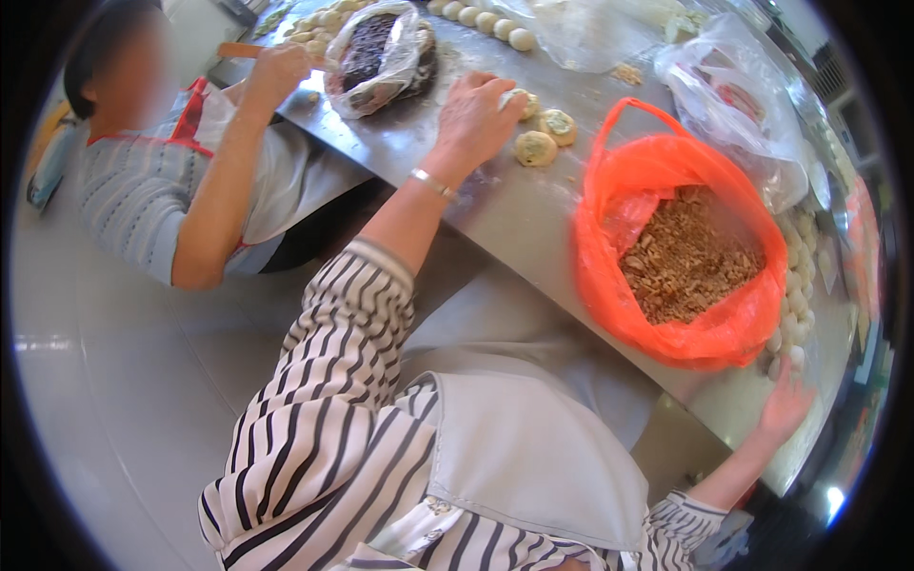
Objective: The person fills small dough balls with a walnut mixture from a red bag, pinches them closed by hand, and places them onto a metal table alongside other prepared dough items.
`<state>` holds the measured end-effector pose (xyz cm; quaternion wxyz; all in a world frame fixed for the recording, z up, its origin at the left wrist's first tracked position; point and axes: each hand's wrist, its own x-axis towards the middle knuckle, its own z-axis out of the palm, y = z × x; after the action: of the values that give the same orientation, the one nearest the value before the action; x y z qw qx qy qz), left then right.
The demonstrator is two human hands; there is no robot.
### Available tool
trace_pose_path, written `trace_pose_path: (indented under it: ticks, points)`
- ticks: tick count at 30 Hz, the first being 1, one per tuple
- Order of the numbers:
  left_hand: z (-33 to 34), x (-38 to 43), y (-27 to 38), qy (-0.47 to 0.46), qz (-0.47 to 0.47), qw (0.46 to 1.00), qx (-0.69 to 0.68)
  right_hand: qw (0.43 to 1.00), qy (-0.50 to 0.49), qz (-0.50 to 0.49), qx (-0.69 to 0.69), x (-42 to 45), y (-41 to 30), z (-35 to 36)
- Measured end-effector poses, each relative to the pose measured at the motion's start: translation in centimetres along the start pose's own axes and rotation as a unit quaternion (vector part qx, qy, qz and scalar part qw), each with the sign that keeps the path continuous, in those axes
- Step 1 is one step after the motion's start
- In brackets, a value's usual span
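My left hand (477, 114), with a metal bracelet at the wrist, is over the metal worktable (493, 203). Its fingertips are at a small round dough piece (530, 105) with a pale green-flecked top, which they partly cover; whether they grip it is unclear. Beside it lie two similar pieces, a flecked round (558, 126) and a flatter dough disc (535, 148). At the far right, my right hand (787, 401) reaches with fingers apart to the near end of a group of white dough balls (794, 314). One fingertip appears to touch a ball there.
Between my hands stands an open red plastic bag (607, 300) of brown crumbly filling (689, 264). A plastic-lined bowl of dark filling (371, 53) is at the left. Beyond are a row of dough balls (485, 23) and clear plastic bags (742, 100). A co-worker (143, 178) holds a wooden-handled tool (239, 50).
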<state>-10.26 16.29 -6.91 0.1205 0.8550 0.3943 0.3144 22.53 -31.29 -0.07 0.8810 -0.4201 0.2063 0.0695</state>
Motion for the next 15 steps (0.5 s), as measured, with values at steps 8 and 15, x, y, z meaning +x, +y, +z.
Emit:
trace_pose_path:
  ticks: [8,15]
  points:
    - [2.6,2.4,-0.1,-0.056,-0.005,0.994,0.095,0.856,-0.268,-0.209,-0.390,-2.9,3.7,-0.6]
    - [0.4,-1.2,3.7,0.106,-0.003,0.967,-0.230,0.462,-0.463,-0.360,-0.665,-12.9,13.2,5.4]
